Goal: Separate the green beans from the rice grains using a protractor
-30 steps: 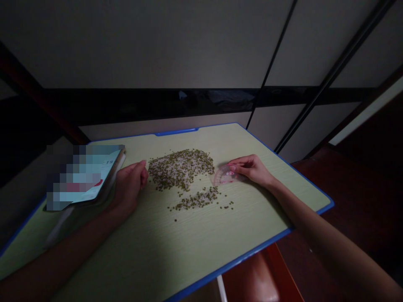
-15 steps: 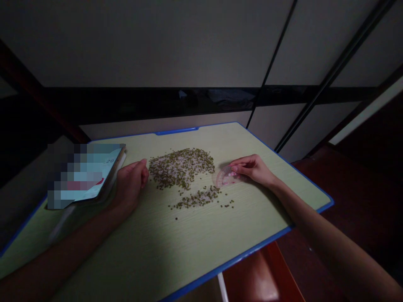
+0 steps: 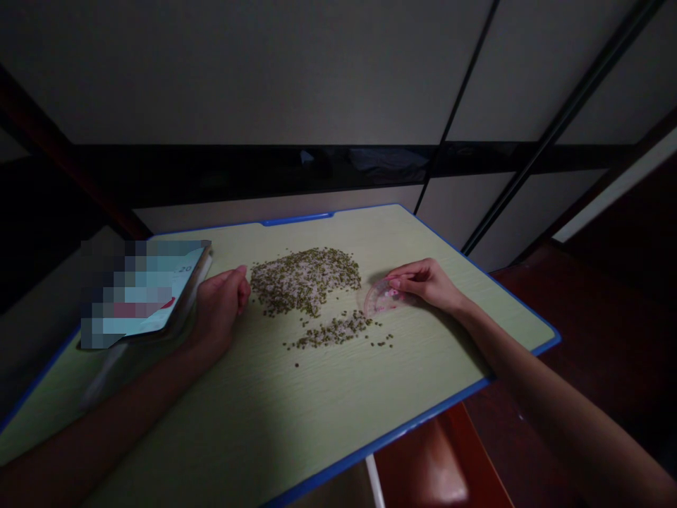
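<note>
My right hand (image 3: 426, 283) pinches a clear protractor (image 3: 379, 299) with pink marks, its curved edge facing left toward the grains. Left of it lies a large pile of mixed green beans and pale grains (image 3: 307, 279) on the table. A smaller strip of the same mix (image 3: 336, 330) is nearer me, with a few stray beans (image 3: 381, 343) at its right end and one dark bean (image 3: 297, 365) apart in front. My left hand (image 3: 222, 300) rests curled at the large pile's left edge; whether its fingers enclose anything is hidden.
The light table (image 3: 328, 409) has a blue rim and a blue handle strip (image 3: 299, 219) at its far edge. A device with a lit, partly blurred screen (image 3: 159, 300) stands at the left. Cabinet panels (image 3: 264, 77) rise behind; a red-orange object (image 3: 438, 458) is below the front edge.
Almost nothing differs. The protractor has shifted very slightly to the right, while both hands and the grain piles look the same.
</note>
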Available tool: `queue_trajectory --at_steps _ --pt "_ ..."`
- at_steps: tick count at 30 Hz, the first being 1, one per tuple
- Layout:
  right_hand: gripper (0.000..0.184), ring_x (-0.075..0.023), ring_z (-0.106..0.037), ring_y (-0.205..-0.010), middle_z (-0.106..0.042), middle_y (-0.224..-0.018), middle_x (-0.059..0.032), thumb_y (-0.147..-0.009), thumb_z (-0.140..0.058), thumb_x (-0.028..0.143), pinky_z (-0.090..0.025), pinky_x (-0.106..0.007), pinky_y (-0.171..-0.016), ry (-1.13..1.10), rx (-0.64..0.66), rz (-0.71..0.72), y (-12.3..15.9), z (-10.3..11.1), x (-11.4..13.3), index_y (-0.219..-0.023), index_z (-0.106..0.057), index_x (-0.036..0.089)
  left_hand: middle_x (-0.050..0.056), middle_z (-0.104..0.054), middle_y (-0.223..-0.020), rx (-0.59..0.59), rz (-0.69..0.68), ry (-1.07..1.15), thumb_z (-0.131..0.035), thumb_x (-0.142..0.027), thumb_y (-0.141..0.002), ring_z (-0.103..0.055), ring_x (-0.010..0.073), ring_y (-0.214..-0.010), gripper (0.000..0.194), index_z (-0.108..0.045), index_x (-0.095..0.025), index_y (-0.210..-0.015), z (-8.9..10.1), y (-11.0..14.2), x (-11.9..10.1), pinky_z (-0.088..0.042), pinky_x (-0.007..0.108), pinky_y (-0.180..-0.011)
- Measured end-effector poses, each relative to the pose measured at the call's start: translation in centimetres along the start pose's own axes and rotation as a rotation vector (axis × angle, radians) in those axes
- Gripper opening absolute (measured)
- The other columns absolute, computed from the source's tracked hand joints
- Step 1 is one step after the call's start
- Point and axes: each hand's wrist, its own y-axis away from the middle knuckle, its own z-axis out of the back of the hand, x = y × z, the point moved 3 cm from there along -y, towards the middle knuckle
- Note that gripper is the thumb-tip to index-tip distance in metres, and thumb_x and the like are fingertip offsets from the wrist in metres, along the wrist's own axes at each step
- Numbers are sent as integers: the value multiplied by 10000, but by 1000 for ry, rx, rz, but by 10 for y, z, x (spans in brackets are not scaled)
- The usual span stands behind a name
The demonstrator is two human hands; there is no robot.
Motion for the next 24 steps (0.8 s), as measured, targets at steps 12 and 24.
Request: queue_trajectory --at_steps 12,24 --pt "154 -75 -478 -434 -658 -546 -24 -621 -713 243 -333 -207 -407 -24 38 -4 3 -1 3 -735 -742 144 -74 -360 -364 15 2 -6 -506 -316 -731 -298 80 -368 343 -388 -204 -429 0 1 0 -214 236 -396" --pt "131 -69 -480 -440 -656 -535 5 -606 -722 212 -361 -210 -420 -83 129 -12 4 -5 6 -725 -745 162 -76 -362 -360 9 16 10 -507 -302 -719 -299 77 -359 336 -380 -204 -424 1 1 0 -212 233 -384"
